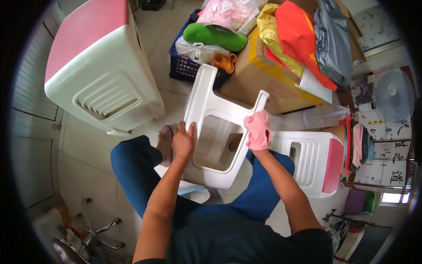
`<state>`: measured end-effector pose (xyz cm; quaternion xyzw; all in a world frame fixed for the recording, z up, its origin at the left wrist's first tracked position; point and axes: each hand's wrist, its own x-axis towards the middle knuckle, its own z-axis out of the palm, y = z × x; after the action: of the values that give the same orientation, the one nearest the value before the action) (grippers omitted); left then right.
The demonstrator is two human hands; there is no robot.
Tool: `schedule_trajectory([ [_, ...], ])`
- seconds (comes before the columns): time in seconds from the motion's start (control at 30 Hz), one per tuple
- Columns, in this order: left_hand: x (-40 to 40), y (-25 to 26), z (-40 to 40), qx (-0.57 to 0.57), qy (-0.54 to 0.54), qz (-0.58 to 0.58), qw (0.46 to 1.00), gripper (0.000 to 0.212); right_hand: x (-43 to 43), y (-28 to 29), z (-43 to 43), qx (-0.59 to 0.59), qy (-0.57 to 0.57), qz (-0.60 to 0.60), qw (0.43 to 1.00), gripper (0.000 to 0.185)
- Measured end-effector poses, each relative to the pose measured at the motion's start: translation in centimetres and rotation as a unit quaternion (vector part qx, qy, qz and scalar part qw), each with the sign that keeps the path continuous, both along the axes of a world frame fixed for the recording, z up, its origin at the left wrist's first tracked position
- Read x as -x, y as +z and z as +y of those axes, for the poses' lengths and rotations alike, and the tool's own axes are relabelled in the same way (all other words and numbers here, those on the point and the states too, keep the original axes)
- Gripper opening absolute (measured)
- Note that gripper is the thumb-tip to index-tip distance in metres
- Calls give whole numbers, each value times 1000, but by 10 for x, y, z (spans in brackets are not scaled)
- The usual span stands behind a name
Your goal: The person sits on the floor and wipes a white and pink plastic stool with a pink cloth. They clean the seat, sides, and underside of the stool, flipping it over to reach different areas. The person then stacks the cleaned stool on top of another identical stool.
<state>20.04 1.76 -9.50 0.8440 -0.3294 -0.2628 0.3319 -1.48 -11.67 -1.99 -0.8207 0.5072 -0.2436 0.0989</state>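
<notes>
A white plastic stool (pixel 221 180) is tipped over between my knees, its legs pointing away from me and an open cut-out in the side facing up. My left hand (pixel 183 141) grips the edge of its left side, thumb on the near face. A pink cloth (pixel 258 128) is in my right hand (pixel 260 153), pressed on the stool's right leg. The cloth hides most of that hand's fingers. To my right lies another white stool with a pink seat (pixel 332 166), on its side. A larger-looking pink-topped white stool (pixel 108 82) stands at the left.
Beyond the held stool are a dark blue plastic basket (pixel 184 67) of bags and a green cushion (pixel 214 36), and a taped cardboard box (pixel 263 79) under bags. An electric fan (pixel 392 90) is at the right. A chrome-legged swivel stool (pixel 89 236) sits lower left.
</notes>
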Motion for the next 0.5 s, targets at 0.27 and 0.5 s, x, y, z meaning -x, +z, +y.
schedule_trajectory([
  [0.27, 0, 3, -2, -1, 6, -19, 1000, 57, 6, -9, 5, 14, -23, 38, 999, 24],
  [0.5, 4, -4, -4, 1, 6, 24, 1000, 58, 17, -24, 91, 22, 97, 54, 994, 14],
])
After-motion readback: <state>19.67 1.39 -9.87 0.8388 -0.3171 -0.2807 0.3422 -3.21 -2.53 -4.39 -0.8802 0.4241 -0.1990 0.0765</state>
